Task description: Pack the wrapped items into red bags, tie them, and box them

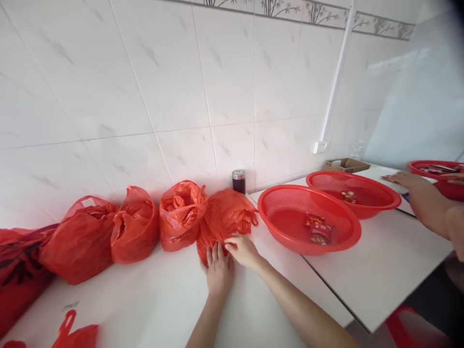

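A crumpled red plastic bag (228, 210) rests on the white table against the tiled wall, beneath both hands. My left hand (219, 273) lies on its near edge, fingers stretched out and slightly apart. Just to the right, my right hand (243, 250) has its fingers curled and pinches the film of the same bag; the fingertips are partly hidden. Touching this bag on its left is a fuller red bag (181, 217) with a bunched top. What lies inside the bags cannot be made out.
More filled red bags (136, 227) line the wall leftward. A dark jar (238, 181) stands behind. On the right are a red basket (279, 232) with small packets (319, 229) and a second basket (377, 210). Another person's arm (427, 198) reaches in near a cardboard box (348, 166).
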{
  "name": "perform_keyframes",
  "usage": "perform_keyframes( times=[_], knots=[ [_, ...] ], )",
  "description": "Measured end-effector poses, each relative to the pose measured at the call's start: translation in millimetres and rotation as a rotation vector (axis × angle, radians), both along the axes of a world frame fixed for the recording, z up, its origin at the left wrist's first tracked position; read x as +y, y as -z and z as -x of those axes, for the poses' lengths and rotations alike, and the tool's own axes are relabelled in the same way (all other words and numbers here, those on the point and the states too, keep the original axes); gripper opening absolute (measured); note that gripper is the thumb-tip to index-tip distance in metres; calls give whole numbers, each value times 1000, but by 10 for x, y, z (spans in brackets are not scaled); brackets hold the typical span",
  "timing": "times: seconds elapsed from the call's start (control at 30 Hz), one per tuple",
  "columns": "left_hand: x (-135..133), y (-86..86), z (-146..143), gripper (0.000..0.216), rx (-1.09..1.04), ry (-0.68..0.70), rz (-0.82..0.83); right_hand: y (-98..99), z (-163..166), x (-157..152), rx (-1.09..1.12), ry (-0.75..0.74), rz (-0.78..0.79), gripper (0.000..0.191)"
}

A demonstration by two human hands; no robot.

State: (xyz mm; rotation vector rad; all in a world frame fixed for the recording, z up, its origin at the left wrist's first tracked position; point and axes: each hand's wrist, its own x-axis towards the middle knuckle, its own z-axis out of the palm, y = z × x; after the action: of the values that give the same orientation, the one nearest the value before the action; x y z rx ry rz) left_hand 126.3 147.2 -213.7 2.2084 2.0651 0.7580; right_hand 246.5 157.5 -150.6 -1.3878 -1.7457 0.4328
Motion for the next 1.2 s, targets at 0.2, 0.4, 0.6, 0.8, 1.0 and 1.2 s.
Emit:
perform_keyframes(
  times=[0.2, 0.4, 0.6, 0.8, 1.0, 1.2],
  knots=[
    [16, -6, 20, 46, -46, 34, -42, -148, 87, -101, 142, 92, -59, 30],
    [-258, -187, 41, 69, -262, 25, -230, -617, -95, -829, 264, -74, -189, 28],
    [-863, -424, 121, 61, -768, 258, -359, -558, 57, -1321, 262, -221, -91, 25],
    [-1026, -595, 368, 30, -1103, 141, 94, -273, 217, -1277, 329, -198, -53, 13],
    [-1454, -613, 561, 38, -1436, 235, 401, 57, 123, -1162, 23, -231, 46, 19],
    [-1863, -603, 755, 42, -1788, 1, 410, 209, -161, -963, -382, -37, 4, 47]
  ],
)
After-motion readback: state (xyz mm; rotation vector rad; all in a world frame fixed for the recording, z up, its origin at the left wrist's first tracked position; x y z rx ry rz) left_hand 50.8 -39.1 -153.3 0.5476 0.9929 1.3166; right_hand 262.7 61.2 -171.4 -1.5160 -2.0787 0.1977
